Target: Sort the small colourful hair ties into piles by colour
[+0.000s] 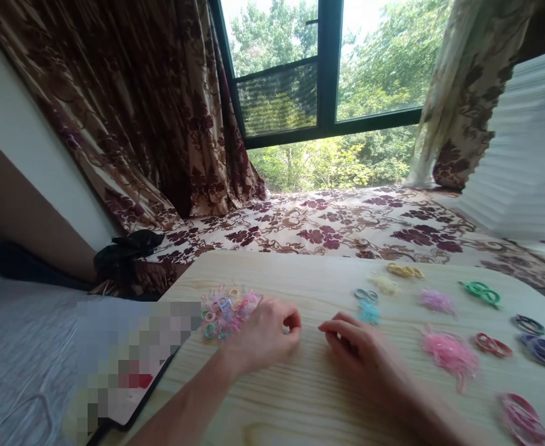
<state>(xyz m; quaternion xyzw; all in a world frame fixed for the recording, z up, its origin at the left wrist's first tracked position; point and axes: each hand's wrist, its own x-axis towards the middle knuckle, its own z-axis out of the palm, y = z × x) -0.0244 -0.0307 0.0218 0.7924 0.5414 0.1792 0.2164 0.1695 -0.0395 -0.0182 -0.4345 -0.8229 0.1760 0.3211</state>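
My left hand (270,328) rests over the wooden tabletop with thumb and fingertips curled together; whatever they may pinch is hidden. It overlaps the right side of a mixed pile of small hair ties (221,313) in several colours. Just to the right, my right hand (358,344) is closed, fingertips pressed together and pointing left; anything between them is too small to make out. Behind its knuckles lie a blue cluster of tiny elastics (369,311) and grey-blue hair ties (365,294). Farther right are a pink elastic heap (449,350) and red hair ties (493,345).
The pale wooden table (272,272) also bears yellow (405,271), green (480,293), navy (542,350) and dark pink hair ties (523,418), plus a lilac elastic cluster (437,301). A partly pixelated flat object (137,381) lies at the left edge. Beyond is a floral-covered window ledge (319,229).
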